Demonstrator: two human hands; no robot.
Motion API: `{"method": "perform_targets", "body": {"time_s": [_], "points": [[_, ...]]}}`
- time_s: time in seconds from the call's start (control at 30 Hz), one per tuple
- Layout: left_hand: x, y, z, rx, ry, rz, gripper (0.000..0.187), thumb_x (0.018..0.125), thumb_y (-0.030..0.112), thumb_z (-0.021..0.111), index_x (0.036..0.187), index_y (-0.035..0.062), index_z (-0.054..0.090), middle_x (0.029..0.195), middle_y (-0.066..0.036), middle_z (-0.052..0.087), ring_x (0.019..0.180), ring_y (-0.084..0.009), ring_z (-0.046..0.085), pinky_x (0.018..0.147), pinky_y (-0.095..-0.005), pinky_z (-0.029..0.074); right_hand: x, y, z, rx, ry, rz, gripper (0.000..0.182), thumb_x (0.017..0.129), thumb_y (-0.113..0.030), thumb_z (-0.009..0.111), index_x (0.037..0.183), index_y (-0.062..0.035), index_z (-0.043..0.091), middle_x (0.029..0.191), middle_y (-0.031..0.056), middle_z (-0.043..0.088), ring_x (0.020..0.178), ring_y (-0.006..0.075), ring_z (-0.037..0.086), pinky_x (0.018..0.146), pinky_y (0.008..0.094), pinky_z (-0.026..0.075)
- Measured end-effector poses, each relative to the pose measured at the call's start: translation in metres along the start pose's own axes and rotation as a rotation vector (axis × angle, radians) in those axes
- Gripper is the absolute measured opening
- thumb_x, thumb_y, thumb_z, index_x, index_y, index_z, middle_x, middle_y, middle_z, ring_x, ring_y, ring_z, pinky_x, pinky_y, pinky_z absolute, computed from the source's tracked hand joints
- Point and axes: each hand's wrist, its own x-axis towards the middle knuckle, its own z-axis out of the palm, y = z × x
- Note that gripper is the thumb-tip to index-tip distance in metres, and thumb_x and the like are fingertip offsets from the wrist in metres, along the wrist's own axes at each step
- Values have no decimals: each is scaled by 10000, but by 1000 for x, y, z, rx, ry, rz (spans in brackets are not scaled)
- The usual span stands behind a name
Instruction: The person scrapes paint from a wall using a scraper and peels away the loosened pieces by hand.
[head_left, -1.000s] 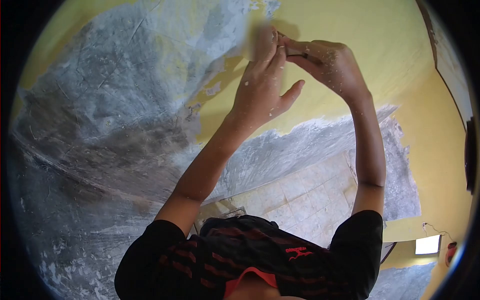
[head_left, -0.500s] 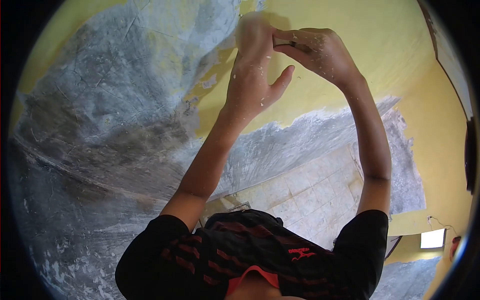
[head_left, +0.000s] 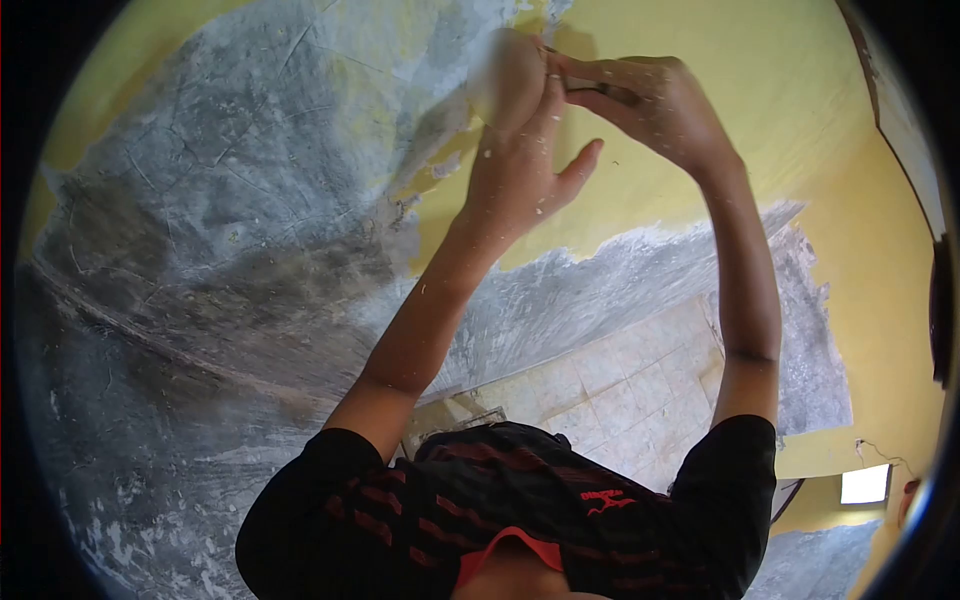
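Observation:
My right hand [head_left: 650, 100] is pinched round a thin flat scraper [head_left: 590, 86], mostly hidden by the fingers; only a narrow edge shows. My left hand [head_left: 525, 165] reaches up against the wall [head_left: 660, 200], its thumb stuck out and its fingers stretched upward. A round blur covers much of the left fingers. Their tips meet the right fingertips near the scraper. Pale paint flakes cling to both hands and the left forearm. Around the hands, yellow paint borders a bare grey patch [head_left: 250, 150] with a ragged edge.
Below the wall lies a pale tiled floor [head_left: 620, 395]. More grey, stripped wall [head_left: 140, 430] spreads to the lower left. At the lower right are a bright opening [head_left: 864, 484] and a thin hanging wire [head_left: 885, 450]. A dark-edged frame [head_left: 880, 90] runs along the upper right.
Both hands have shifted slightly right across the wall and stay together. The left hand has also dropped a little. The right hand keeps its pinch.

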Motion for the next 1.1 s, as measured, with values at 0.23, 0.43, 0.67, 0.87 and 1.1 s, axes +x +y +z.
{"method": "perform_targets", "body": {"time_s": [0.23, 0.43, 0.67, 0.87, 1.1], "points": [[5, 1, 7, -91, -137, 6, 813, 957, 278, 792, 1591, -93, 445, 1705, -268, 397, 1619, -437, 322, 1295, -481, 381, -17, 24, -5, 115, 24, 68, 364, 939, -228, 855, 1301, -200, 823, 869, 91, 814, 592, 134, 597, 605, 286, 509], [2, 0, 3, -33, -56, 11, 780, 965, 276, 786, 1568, -105, 471, 1694, -265, 414, 1617, -434, 329, 1289, -518, 385, -18, 12, 1, 83, 56, 1, 400, 959, -92, 841, 1355, -124, 792, 902, 17, 824, 712, 34, 633, 631, 262, 536], [3, -1, 0, 7, -43, 14, 739, 970, 287, 783, 1535, -109, 519, 1688, -258, 431, 1605, -428, 361, 1279, -519, 393, -14, 10, 14, 133, 98, 27, 365, 926, -233, 861, 1286, -181, 827, 719, 65, 733, 546, 149, 541, 571, 344, 494], [6, -3, -9, -8, -132, 36, 724, 958, 318, 821, 1518, -68, 573, 1688, -198, 469, 1612, -374, 370, 1269, -481, 419, -21, 14, 17, 191, 103, 129, 383, 924, -189, 874, 1303, -175, 823, 714, 71, 732, 561, 99, 509, 571, 311, 486], [4, -18, -10, -38, -193, 114, 746, 923, 298, 828, 1494, -105, 567, 1669, -258, 458, 1583, -406, 409, 1309, -511, 358, -30, 17, 38, 325, 159, 187, 386, 945, -129, 860, 1326, -113, 804, 855, 14, 820, 641, 49, 583, 611, 246, 511]]}}
